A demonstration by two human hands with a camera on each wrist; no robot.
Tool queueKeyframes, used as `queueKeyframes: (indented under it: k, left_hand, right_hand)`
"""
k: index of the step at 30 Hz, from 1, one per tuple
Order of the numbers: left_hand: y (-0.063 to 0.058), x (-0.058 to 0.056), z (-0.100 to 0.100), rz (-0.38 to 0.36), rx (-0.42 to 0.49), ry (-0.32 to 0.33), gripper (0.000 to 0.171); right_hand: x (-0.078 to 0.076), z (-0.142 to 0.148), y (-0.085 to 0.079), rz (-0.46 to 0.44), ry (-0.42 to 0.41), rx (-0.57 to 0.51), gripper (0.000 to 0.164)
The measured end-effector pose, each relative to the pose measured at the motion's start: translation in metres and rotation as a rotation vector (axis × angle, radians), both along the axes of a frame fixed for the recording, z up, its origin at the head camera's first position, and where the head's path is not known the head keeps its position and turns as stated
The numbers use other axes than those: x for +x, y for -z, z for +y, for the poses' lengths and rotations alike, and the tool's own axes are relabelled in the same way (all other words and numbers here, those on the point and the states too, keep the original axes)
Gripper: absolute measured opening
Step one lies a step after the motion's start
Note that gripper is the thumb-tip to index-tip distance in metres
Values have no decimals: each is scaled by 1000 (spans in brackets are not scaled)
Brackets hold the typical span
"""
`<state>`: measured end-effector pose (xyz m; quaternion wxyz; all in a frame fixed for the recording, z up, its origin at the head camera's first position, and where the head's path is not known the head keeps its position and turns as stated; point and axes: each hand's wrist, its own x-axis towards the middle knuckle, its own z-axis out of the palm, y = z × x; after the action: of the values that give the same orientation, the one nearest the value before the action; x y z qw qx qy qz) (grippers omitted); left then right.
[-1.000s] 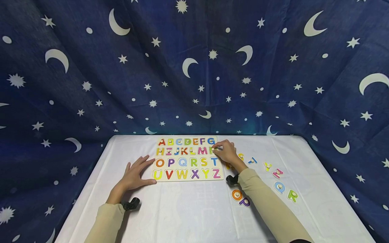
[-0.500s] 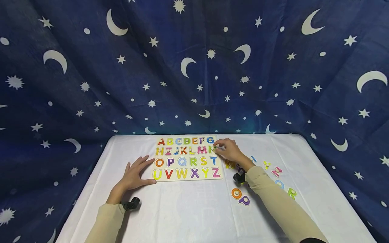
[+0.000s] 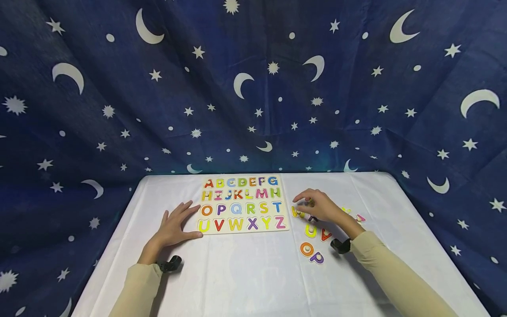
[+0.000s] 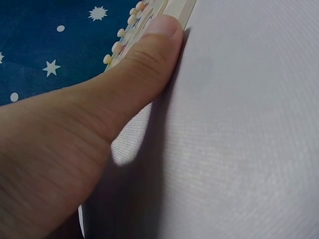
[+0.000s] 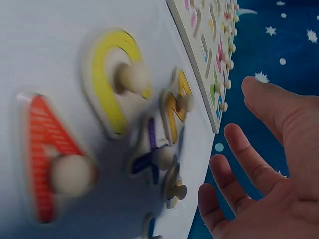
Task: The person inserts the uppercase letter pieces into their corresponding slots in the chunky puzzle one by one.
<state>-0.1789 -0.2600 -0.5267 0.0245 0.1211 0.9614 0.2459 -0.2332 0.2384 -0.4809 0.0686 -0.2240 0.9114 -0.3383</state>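
A wooden alphabet puzzle board (image 3: 284,215) lies on the table, its upper two rows filled with knobbed letters; the lower two show printed recesses. My left hand (image 3: 172,230) rests spread at its left side, with the thumb (image 4: 149,55) touching the front edge in the left wrist view. To the right of the board, my right hand (image 3: 321,208) hovers over loose letters, fingers parted and holding nothing. Beneath it are the orange-yellow W (image 5: 172,119) and purple X (image 5: 149,158). The yellow U (image 5: 99,89) and red V (image 5: 40,149) lie nearer me.
An orange O (image 3: 303,249) and a purple P (image 3: 316,258) lie in front of the other loose letters. The right forearm hides some letters farther right. A white cloth (image 3: 245,277) covers the table, and a dark blue starry curtain (image 3: 253,105) hangs behind it.
My right hand has left the green N, now seated at the end of the second row, and moved right over the loose letters. My left hand stays at the board.
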Motion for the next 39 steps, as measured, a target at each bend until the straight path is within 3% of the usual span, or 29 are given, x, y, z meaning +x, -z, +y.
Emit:
queueKeyframes:
  k: [8, 18, 26, 39]
  left_hand:
    - [0, -2, 0, -2, 2, -7, 99]
    - [1, -1, 0, -6, 10, -14, 99]
    - [2, -1, -1, -9, 8, -14, 100]
    - [-1, 1, 1, -16, 11, -17, 100]
  right_hand:
    - [37, 14, 8, 79, -105, -58, 20]
    - [76, 22, 26, 114, -112, -8, 21]
    - [89, 21, 35, 116, -85, 60, 22]
    - [91, 22, 40, 95, -56, 39, 22]
